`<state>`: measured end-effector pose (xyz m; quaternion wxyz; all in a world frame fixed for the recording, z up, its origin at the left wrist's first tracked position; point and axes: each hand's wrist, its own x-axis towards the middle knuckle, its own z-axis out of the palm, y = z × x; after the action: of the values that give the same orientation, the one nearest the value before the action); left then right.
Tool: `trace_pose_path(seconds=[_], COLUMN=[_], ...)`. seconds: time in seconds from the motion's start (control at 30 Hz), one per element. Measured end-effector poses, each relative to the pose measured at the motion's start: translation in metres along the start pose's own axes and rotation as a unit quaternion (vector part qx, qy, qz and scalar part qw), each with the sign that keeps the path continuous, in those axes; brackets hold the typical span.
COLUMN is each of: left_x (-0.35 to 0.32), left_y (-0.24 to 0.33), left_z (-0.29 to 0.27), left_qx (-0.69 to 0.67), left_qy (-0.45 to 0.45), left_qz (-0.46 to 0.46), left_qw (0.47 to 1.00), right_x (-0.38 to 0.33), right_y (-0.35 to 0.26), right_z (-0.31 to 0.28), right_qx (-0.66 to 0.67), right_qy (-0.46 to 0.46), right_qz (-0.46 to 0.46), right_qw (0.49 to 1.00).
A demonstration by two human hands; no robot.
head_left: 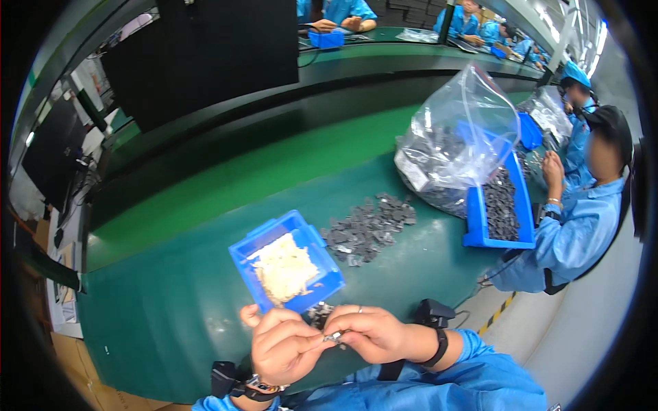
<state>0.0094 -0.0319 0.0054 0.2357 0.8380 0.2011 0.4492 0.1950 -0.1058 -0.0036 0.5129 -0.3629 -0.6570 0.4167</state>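
Observation:
My left hand (284, 346) and my right hand (370, 333) meet near the table's front edge. Their fingertips pinch a small silvery and dark part (334, 337) between them; its exact kind is too small to make out. Just beyond the fingers lies a small heap of dark and silvery bits (318, 314), partly hidden by the hands. Behind my left hand stands a blue bin (236, 250) holding many cream-coloured small pieces (282, 268). To the right of that bin, a loose pile of flat dark grey parts (370, 229) is spread on the green table.
At the right, a large clear plastic bag (452, 147) of dark parts leans against a blue bin (500, 244) filled with similar parts. Co-workers in blue (582, 219) sit along the right side. A green conveyor belt (226, 178) runs behind, below a black panel (205, 61).

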Motion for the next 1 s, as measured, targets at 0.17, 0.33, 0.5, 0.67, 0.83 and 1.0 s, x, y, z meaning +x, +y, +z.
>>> trace_pose_path(seconds=[0.17,0.33,0.5,0.67,0.83,1.0], left_x=[-0.007,-0.017,-0.036,-0.061,-0.068,-0.071], left_y=[0.018,0.035,0.034,0.032,0.031,0.035], left_z=[0.008,0.015,-0.004,-0.009,0.001,0.013], left_qx=[0.03,0.086,0.053,0.041,0.016,0.015], left_qy=[-0.045,-0.125,-0.164,-0.147,-0.138,-0.131], left_qz=[0.03,0.052,-0.02,-0.097,-0.14,-0.152], left_qw=[0.998,0.987,0.985,0.984,0.98,0.98], right_x=[-0.032,-0.058,-0.088,-0.13,-0.129,-0.099], right_y=[-0.002,-0.016,-0.03,-0.024,-0.018,-0.011], right_z=[0.008,-0.008,-0.083,-0.169,-0.161,-0.098], right_qx=[0.057,-0.044,-0.434,-0.562,-0.591,-0.564], right_qy=[0.037,0.006,0.253,0.433,0.414,0.279], right_qz=[0.019,0.033,-0.067,0.047,0.081,-0.014], right_qw=[0.997,0.998,0.862,0.703,0.688,0.777])
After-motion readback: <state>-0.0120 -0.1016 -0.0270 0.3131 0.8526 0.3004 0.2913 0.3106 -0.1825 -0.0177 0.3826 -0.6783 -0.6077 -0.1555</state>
